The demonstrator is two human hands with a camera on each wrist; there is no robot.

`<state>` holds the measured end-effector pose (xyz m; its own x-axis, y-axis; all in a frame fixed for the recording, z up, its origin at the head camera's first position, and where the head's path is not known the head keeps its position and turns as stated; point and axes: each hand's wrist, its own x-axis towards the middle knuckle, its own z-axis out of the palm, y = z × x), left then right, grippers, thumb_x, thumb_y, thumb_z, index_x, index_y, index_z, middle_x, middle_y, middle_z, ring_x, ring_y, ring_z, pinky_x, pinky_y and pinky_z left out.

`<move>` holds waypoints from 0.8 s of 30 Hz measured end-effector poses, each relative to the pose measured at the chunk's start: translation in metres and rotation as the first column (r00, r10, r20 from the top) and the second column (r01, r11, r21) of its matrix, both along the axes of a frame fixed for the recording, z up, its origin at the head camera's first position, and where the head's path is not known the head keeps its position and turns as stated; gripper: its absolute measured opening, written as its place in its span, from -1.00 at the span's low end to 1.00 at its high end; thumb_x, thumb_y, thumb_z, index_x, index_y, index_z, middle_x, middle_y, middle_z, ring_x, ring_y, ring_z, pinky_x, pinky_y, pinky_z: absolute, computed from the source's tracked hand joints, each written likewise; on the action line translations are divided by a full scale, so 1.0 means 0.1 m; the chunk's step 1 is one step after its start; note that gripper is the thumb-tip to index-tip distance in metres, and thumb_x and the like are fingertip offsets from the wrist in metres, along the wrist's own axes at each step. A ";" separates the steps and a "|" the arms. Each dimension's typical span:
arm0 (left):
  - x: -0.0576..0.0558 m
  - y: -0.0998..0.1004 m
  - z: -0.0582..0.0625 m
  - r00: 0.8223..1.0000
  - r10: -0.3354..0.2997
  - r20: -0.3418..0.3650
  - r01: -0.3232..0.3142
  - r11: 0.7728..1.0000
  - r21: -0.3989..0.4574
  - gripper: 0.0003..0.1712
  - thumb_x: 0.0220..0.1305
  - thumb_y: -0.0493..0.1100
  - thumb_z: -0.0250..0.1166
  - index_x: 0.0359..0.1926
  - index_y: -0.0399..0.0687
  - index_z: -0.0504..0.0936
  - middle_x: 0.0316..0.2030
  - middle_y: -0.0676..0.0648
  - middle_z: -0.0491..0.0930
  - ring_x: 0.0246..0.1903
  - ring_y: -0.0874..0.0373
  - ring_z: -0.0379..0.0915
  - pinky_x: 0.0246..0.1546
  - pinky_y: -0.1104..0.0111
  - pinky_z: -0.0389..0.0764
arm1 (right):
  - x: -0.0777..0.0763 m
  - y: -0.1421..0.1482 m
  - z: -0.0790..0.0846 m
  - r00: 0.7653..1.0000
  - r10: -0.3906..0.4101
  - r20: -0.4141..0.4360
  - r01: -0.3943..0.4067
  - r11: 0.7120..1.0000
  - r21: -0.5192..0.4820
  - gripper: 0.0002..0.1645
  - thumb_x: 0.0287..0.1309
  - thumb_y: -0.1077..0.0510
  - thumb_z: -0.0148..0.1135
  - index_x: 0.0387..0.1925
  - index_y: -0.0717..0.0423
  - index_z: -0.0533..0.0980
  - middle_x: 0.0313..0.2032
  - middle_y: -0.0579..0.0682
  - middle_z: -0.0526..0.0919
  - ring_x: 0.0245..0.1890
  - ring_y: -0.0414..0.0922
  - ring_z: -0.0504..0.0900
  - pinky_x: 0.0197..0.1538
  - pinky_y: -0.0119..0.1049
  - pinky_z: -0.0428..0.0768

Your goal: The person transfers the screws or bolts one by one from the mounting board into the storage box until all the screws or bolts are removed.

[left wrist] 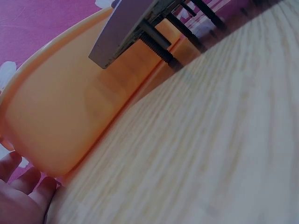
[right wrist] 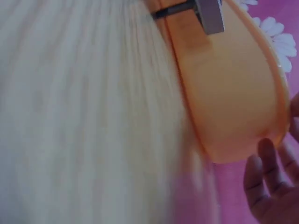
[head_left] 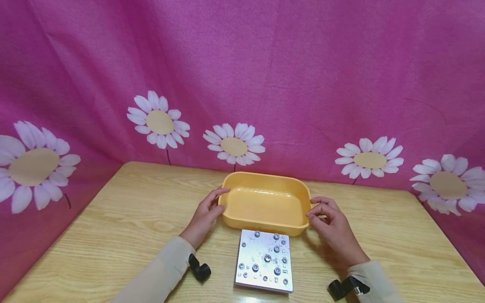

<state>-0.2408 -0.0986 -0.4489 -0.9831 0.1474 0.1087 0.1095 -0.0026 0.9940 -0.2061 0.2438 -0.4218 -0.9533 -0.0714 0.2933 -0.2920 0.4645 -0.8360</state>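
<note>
A yellow-orange oblong tub (head_left: 265,225) with rounded corners sits on the table, its inside bare. At its left end is my left hand (head_left: 204,216), index finger and thumb at the rim; other fingertips lie by the outer wall in the left wrist view. My right hand (head_left: 333,227) is at the opposite end, fingertips at the rim. In the right wrist view its fingers are spread, one touching the tub's wall (right wrist: 229,93). In front of the tub stands a square metal plate (head_left: 261,263) with several bolt heads on top. Threaded bolts (left wrist: 156,49) stick out underneath it.
The wood-grain table (head_left: 144,219) ends at a magenta cloth (head_left: 288,84) printed with white daisies, behind and at both sides. Black wrist cameras are strapped over both sleeves (head_left: 166,265). The tub stands near the table's back edge.
</note>
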 end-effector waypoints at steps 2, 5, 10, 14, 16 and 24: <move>0.00 0.00 0.00 1.000 0.001 0.006 -0.001 1.000 0.001 -0.51 0.29 -0.27 0.13 0.22 0.18 0.48 0.42 0.08 0.12 0.43 0.20 -0.06 0.40 0.31 0.07 | 0.01 0.00 0.06 1.000 -0.020 -0.019 0.022 0.996 0.084 -0.87 0.25 0.19 0.22 -0.31 0.21 0.60 0.09 0.00 0.45 0.09 -0.12 0.38 -0.15 -0.47 0.52; 0.01 0.00 0.01 1.000 -0.009 0.002 0.009 1.000 0.021 -0.50 0.30 -0.28 0.13 0.24 0.13 0.47 0.43 0.04 0.10 0.43 0.16 -0.05 0.39 0.31 0.10 | 0.04 -0.02 0.16 0.995 -0.046 -0.094 0.064 0.976 0.209 -0.89 0.22 0.16 0.27 -0.27 0.14 0.59 -0.02 -0.01 0.53 -0.05 -0.11 0.48 -0.21 -0.38 0.56; 0.01 0.00 0.02 1.000 -0.006 0.016 0.005 1.000 0.024 -0.51 0.30 -0.27 0.14 0.23 0.15 0.47 0.43 0.06 0.11 0.43 0.18 -0.04 0.38 0.33 0.12 | 0.14 -0.15 0.36 0.986 -0.016 -0.165 0.070 0.944 0.323 -0.81 0.08 0.27 0.33 -0.23 0.12 0.55 -0.20 0.00 0.57 -0.26 -0.08 0.55 -0.32 -0.30 0.60; 0.01 0.00 0.02 1.000 -0.006 0.015 0.005 1.000 0.025 -0.51 0.29 -0.27 0.15 0.23 0.15 0.47 0.43 0.05 0.11 0.42 0.17 -0.03 0.37 0.33 0.14 | 0.22 -0.31 0.53 0.998 0.039 -0.045 -0.020 0.935 0.353 -0.79 0.05 0.28 0.35 -0.25 0.12 0.52 -0.37 -0.06 0.56 -0.39 -0.15 0.51 -0.41 -0.41 0.54; 0.01 0.01 0.02 1.000 -0.005 0.018 0.005 1.000 0.025 -0.51 0.29 -0.26 0.15 0.23 0.15 0.47 0.42 0.05 0.12 0.42 0.18 -0.02 0.37 0.35 0.15 | 0.26 -0.38 0.60 0.997 0.069 0.025 -0.073 0.924 0.375 -0.81 0.05 0.26 0.36 -0.29 0.09 0.50 -0.46 -0.11 0.52 -0.47 -0.17 0.47 -0.46 -0.43 0.49; 0.02 0.01 0.02 1.000 -0.004 0.021 0.003 1.000 0.020 -0.50 0.30 -0.25 0.15 0.24 0.17 0.46 0.41 0.06 0.14 0.42 0.18 -0.02 0.38 0.33 0.12 | 0.33 -0.63 0.78 0.970 0.114 0.213 -0.223 0.767 0.602 -0.87 0.02 0.18 0.38 -0.46 -0.04 0.53 -0.66 -0.14 0.40 -0.61 -0.20 0.34 -0.52 -0.36 0.34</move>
<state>-0.2391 -0.0980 -0.4466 -0.9846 0.1487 0.0915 0.0890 -0.0233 0.9958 -0.1733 0.1806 -0.3440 -0.9369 -0.3489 -0.0201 -0.3076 0.8506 -0.4265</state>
